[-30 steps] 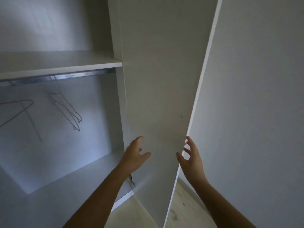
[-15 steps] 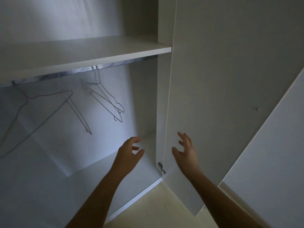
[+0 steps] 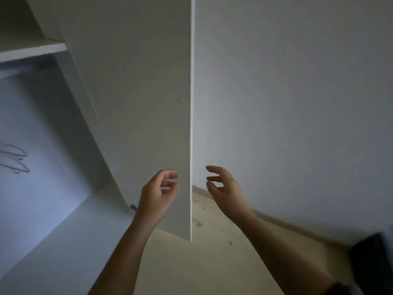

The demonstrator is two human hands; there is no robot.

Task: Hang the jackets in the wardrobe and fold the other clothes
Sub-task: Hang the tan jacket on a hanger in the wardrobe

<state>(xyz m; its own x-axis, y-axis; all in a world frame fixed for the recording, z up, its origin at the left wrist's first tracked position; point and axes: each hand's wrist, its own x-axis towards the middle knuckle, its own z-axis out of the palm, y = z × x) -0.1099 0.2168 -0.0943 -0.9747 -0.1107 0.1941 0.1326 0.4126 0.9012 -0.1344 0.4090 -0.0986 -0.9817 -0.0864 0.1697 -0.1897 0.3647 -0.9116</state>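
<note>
Now wardrobe door (image 3: 148, 103) edge between left hand (image 3: 157, 194) and right hand (image 3: 225, 188); both released, empty.

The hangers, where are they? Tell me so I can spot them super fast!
Start at the big white wardrobe door standing open edge-on in the middle. Look left, into the wardrobe under the white shelf. The hangers sit at the far left edge against the pale back wall: thin, dark wire outlines, blurred, the only scribbly lines among flat plain panels.

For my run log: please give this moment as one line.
left hand open, empty | right hand open, empty | wardrobe door open, edge between hands | no jacket seen
</note>
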